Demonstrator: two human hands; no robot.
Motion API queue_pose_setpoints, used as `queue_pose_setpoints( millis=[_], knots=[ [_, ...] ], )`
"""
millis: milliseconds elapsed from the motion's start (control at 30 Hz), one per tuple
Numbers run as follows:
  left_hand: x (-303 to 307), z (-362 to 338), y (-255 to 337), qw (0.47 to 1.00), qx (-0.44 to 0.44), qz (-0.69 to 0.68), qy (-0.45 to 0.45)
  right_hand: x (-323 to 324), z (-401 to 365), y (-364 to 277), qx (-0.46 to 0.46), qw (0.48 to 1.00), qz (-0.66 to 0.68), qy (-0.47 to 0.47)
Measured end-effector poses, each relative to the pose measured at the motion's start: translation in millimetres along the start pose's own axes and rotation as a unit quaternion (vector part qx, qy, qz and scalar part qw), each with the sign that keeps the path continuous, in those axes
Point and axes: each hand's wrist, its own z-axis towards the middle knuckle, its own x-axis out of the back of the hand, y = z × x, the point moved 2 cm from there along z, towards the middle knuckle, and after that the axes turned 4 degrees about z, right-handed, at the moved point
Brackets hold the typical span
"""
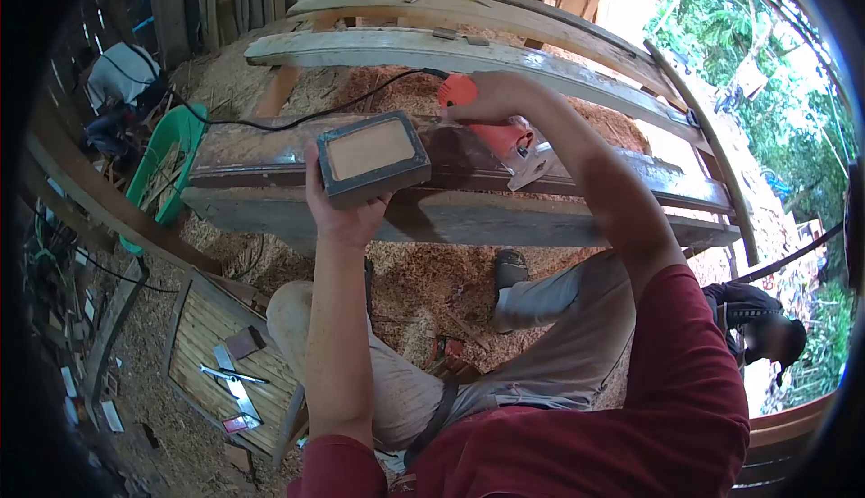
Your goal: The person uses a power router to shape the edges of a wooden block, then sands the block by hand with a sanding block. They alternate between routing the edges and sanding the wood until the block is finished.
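Observation:
My left hand [341, 214] holds up a small rectangular wooden box [377, 190] above the bench, its fingers wrapped round the near and left sides. The box has a dark rim around a pale flat panel that faces me. To its right, my right hand [497, 97] is closed over the back of an orange trim router [497, 139]. The router lies tilted, its pale base plate [532, 170] towards me. A black cord [297, 125] runs from its back end leftwards. Both tool and cord are over a dark plank bench [261, 157].
Long boards [360, 45] lie behind the bench. A green tub [165, 160] with wood scraps stands at the left. On a slatted bamboo surface [203, 345] lie a metal square [236, 390] and a dark block [244, 342]. Shavings cover the ground. Another person [761, 327] is at the right.

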Motion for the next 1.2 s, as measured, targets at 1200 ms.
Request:
queue_pose_setpoints(
  millis=[1200],
  knots=[
    [75,-389,91,0.826,-0.402,0.078,0.387,-200,-103,-403,0.528,0.791,0.301,-0.073]
  ],
)
